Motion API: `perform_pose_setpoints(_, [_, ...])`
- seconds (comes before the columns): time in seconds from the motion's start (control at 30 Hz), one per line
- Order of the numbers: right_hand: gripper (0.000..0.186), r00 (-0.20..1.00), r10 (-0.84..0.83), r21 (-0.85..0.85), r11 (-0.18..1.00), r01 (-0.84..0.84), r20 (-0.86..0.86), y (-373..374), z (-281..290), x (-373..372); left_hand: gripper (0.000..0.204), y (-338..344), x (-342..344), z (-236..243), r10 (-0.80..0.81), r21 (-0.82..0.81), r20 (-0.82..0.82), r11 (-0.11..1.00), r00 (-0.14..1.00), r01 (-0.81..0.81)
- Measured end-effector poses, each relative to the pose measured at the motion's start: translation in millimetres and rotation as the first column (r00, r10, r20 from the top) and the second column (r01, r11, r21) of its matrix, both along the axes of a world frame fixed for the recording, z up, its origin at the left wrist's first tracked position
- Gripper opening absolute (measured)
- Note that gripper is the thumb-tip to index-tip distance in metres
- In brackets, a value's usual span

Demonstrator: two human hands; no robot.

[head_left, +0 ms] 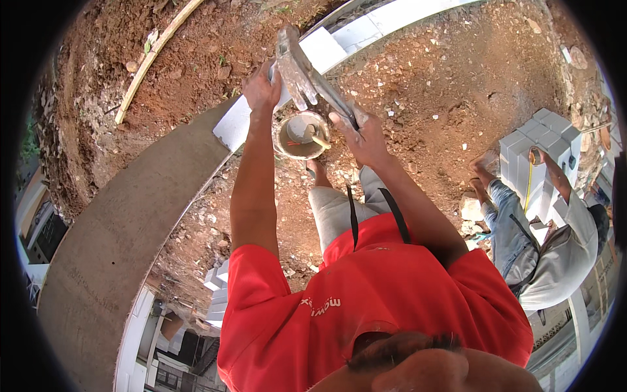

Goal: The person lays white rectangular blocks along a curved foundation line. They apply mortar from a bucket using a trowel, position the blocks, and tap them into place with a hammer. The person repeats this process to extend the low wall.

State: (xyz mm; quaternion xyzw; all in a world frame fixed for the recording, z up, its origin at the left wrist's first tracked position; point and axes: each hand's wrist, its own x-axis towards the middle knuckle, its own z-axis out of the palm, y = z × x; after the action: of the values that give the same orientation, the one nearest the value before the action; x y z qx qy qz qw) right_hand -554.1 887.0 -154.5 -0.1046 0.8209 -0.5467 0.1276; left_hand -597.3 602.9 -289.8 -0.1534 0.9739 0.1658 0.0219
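Observation:
My right hand [366, 138] is closed around the end of a mortar-crusted notched trowel [320, 83]. Its toothed edge hangs over the row of blocks, above a bucket. Just left of the tool, my left hand [262, 88] grips a white block [234, 124] with bent fingers; the fingertips are partly hidden. This block lies in line with the wall, its near end meeting a grey, smooth wall section [150, 173]. Below the trowel, the round bucket [281, 146] holds grey mortar and a tool with a pale yellow handle [320, 141].
More white blocks [356, 34] continue the wall at the top. A wooden strip [153, 55] lies on reddish soil. At right, a crouching co-worker [555, 258] holds a yellow measuring tape [530, 179] against stacked grey blocks [541, 140]. More blocks [219, 287] stand at lower left.

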Motion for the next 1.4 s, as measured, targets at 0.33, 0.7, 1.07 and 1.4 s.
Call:
perform_pose_setpoints(0.33, [0.059, 0.951, -0.092, 0.109, 0.992, 0.062, 0.294, -7.5, -7.6, 7.8, 0.053, 9.6, -9.6, 3.2, -0.075, 0.070, -0.037, 0.995, 0.997, 0.077])
perform_pose_setpoints(0.7, [0.049, 0.943, -0.097, 0.225, 0.974, 0.025, 0.319, 9.4, -16.5, -2.7, 0.032, 3.8, -8.4, -1.8, -0.123, 0.026, -0.001, 0.992, 0.992, 0.123])
perform_pose_setpoints(1.07, [0.045, 0.982, -0.090, 0.171, 0.983, 0.062, 0.164, 18.4, -34.2, 0.6, 0.035, 8.3, -9.0, 3.0, -0.166, 0.019, -0.184, 0.985, 0.969, 0.172])
perform_pose_setpoints(1.4, [0.063, 0.877, -0.135, 0.373, 0.926, -0.053, 0.462, 16.5, -64.5, 2.8, 0.048, 11.0, -7.8, 14.7, -0.066, 0.056, -0.003, 0.996, 0.998, 0.066])
